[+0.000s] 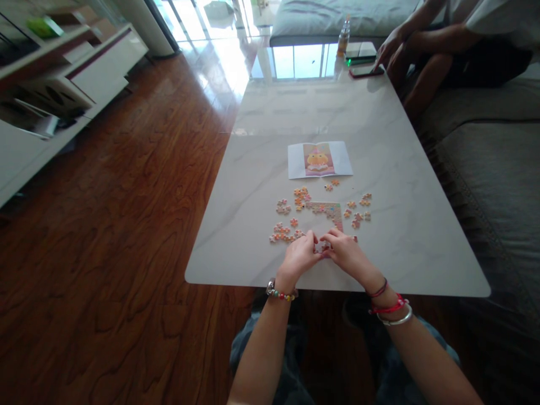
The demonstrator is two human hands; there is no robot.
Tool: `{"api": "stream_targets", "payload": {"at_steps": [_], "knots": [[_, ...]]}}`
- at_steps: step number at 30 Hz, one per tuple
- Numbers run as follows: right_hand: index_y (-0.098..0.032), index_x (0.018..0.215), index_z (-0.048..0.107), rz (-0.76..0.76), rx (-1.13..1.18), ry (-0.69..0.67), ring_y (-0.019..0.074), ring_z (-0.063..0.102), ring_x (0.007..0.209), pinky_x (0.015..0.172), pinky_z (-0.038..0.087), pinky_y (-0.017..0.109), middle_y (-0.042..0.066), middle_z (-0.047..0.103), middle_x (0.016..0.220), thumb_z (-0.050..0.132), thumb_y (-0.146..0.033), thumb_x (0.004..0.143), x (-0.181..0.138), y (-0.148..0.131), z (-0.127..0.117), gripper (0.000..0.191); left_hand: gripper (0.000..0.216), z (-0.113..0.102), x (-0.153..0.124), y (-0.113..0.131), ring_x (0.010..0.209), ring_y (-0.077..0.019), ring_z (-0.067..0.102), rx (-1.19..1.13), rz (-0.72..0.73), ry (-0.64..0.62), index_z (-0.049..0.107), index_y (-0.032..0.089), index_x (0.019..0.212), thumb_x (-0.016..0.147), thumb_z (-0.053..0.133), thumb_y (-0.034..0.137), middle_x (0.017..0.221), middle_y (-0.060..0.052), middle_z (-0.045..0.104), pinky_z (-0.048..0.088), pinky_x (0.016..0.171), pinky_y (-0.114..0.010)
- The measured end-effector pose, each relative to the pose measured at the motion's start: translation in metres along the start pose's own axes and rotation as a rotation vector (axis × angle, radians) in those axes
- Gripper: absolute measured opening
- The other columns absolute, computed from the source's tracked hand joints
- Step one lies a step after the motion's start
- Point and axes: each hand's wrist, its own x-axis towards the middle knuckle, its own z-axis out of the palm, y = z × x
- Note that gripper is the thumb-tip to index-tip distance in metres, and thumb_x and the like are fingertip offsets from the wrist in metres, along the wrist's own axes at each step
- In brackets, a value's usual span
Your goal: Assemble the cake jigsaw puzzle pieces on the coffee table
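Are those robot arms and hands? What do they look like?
They are human. The left grip and right grip are bare, ungloved hands; no sleeves show on the forearms. On the left is a multicoloured beaded bracelet; on the right, a thin dark cord, a red band and a silvery bangle.

I see a partly assembled jigsaw puzzle (332, 208) flat on the white table (236, 225), loose orange-and-pink jigsaw pieces (294, 223) scattered either side of it.

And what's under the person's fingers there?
Small puzzle pieces show between the left fingers and right fingers. Whatever lies directly beneath the fingers is covered, so I can't tell.
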Motion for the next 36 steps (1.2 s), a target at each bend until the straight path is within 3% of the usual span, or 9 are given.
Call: {"api": "stream_targets", "payload": {"at_steps": [9,14,17,20,24,27,31,34,36], "knots": [[-0.016,0.072,0.06,0.048,0.021,0.013,0.012,0.05,0.066,0.06,0.038,0.022,0.004,0.054,0.076,0.053,-0.004,0.066,0.004,0.0,0.004,0.015,0.034,0.0,0.003,0.012,0.084,-0.0183,0.057,0.082,-0.138,-0.01,0.044,0.02,0.09,0.067,0.059,0.04,0.086,-0.005,0.06,0.039,0.065,-0.024],[-0.017,0.067,0.058,0.035,0.224,0.051,0.0113,0.054,0.061,0.057,0.039,0.021,0.001,0.059,0.065,0.053,-0.008,0.068,0.004,0.001,-0.008,0.01,0.035,0.0,0.004,0.011,0.082,-0.0191,0.056,0.056,-0.152,-0.01,0.044,0.02,0.088,0.063,0.063,0.036,0.084,-0.004,0.059,0.039,0.064,-0.025],[-0.017,0.074,0.059,0.144,0.354,0.195,0.0113,0.056,0.059,0.056,0.042,0.022,0.001,0.062,0.067,0.054,-0.02,0.071,0.001,0.019,-0.025,0.006,0.034,0.002,0.004,0.006,0.077,-0.0172,0.056,0.009,-0.136,0.012,0.044,0.02,0.086,0.061,0.065,0.031,0.079,-0.002,0.058,0.039,0.063,-0.024],[-0.016,0.076,0.06,0.321,0.307,0.369,0.0125,0.055,0.056,0.05,0.041,0.023,0.003,0.061,0.069,0.053,-0.027,0.071,-0.006,0.051,-0.04,0.014,0.031,0.002,0.003,-0.002,0.067,-0.0131,0.055,-0.14,-0.064,-0.01,0.045,0.02,0.082,0.06,0.065,0.029,0.071,0.002,0.056,0.039,0.059,-0.022],[-0.016,0.069,0.062,0.382,0.089,0.376,0.0126,0.054,0.056,0.057,0.043,0.026,0.003,0.058,0.072,0.054,-0.025,0.067,-0.014,0.083,-0.043,0.012,0.026,-0.011,0.004,-0.016,0.05,-0.0069,0.051,-0.537,0.049,-0.087,0.044,0.018,0.081,0.066,0.058,0.034,0.072,0.003,0.054,0.04,0.05,-0.02],[-0.017,0.07,0.063,0.356,-0.02,0.383,0.0125,0.053,0.057,0.062,0.042,0.028,0.003,0.057,0.074,0.054,-0.024,0.065,-0.013,0.087,-0.038,0.012,0.025,-0.027,0.005,-0.032,0.051,-0.0066,0.051,-0.677,0.025,0.083,0.045,0.017,0.082,0.07,0.053,0.038,0.075,0.001,0.054,0.041,0.049,-0.02],[-0.016,0.072,0.062,0.315,0.045,0.487,0.0112,0.052,0.054,0.059,0.042,0.026,0.002,0.055,0.072,0.05,-0.026,0.071,-0.005,0.071,-0.035,0.015,0.023,-0.043,0.002,-0.059,0.06,-0.0103,0.053,-0.452,-0.274,0.49,0.049,0.017,0.08,0.069,0.055,0.036,0.075,-0.001,0.056,0.042,0.056,-0.023],[-0.017,0.073,0.061,0.203,0.106,0.527,0.0111,0.051,0.053,0.057,0.042,0.025,0.003,0.056,0.071,0.049,-0.027,0.074,0.007,0.047,-0.029,0.016,0.023,-0.045,-0.003,-0.074,0.068,-0.0134,0.054,-0.247,-0.369,0.53,0.053,0.016,0.08,0.064,0.061,0.031,0.078,-0.003,0.056,0.043,0.062,-0.025],[-0.017,0.073,0.06,0.086,0.147,0.457,0.0109,0.051,0.054,0.057,0.042,0.024,0.003,0.056,0.071,0.048,-0.024,0.076,0.015,0.03,-0.021,0.014,0.023,-0.043,-0.006,-0.077,0.073,-0.0148,0.054,-0.164,-0.351,0.484,0.055,0.017,0.081,0.061,0.063,0.027,0.081,-0.004,0.056,0.043,0.067,-0.025]]}}
